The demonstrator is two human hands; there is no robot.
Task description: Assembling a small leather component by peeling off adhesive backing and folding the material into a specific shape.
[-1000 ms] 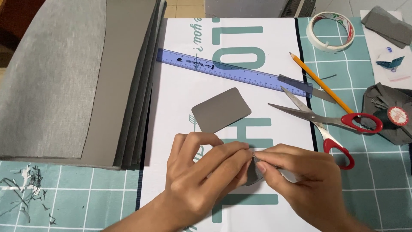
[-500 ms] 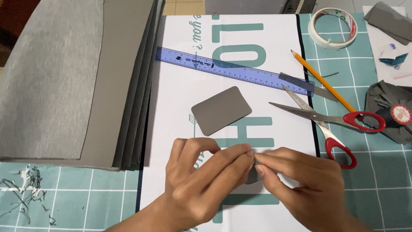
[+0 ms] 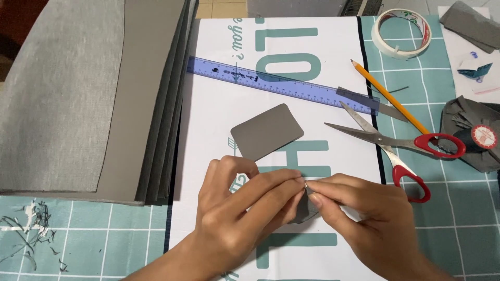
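My left hand (image 3: pixel 239 208) and my right hand (image 3: pixel 364 218) meet fingertip to fingertip over a white printed sheet (image 3: pixel 219 119). Between them they pinch a small grey piece (image 3: pixel 304 205), mostly hidden under the fingers. A grey rounded rectangle card (image 3: pixel 266 131) lies flat on the sheet just beyond my hands.
A stack of grey sheets (image 3: pixel 78 93) fills the left. A blue ruler (image 3: pixel 281 86) lies across the sheet; red-handled scissors (image 3: pixel 396 143), open, and a pencil (image 3: pixel 388 98) lie right. A tape roll (image 3: pixel 401 32) and grey scraps (image 3: pixel 471 130) sit far right on the green cutting mat (image 3: pixel 458 218).
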